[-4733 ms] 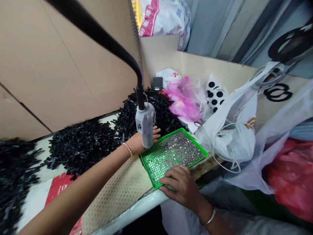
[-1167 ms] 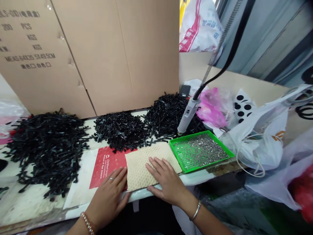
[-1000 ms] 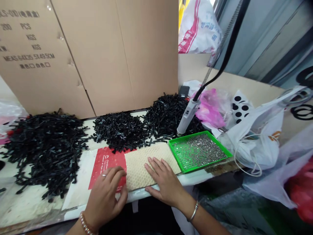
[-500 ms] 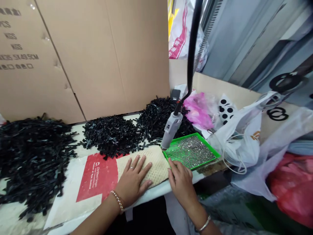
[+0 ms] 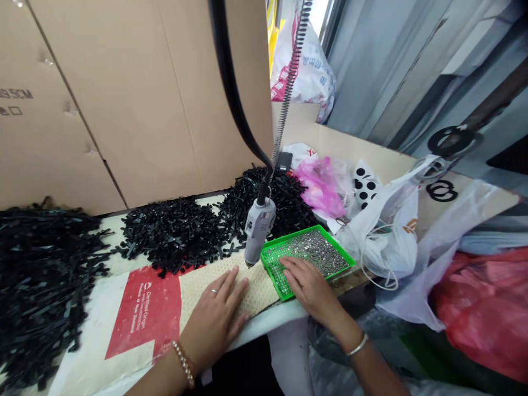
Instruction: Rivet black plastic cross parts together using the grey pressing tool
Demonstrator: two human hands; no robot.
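My left hand lies on a cream textured mat, fingers stretched out with nothing in them. Over the near left part of a green tray is my right hand, its fingers extended and seemingly empty. Small shiny metal pieces fill the tray: they sit in rows of holes at the left and lie heaped at the right. A grey electric screwdriver hangs on a coiled spring and black cable, its tip just above the mat between my hands.
Heaps of black strip-like parts lie along the back, with a larger pile at the left. Behind stands a cardboard box wall. Plastic bags, pink, white and red, crowd the right side.
My right hand has moved from the mat's right edge onto the tray. The screwdriver has swung left and hangs more upright. The left hand still rests on the mat; the view has shifted right.
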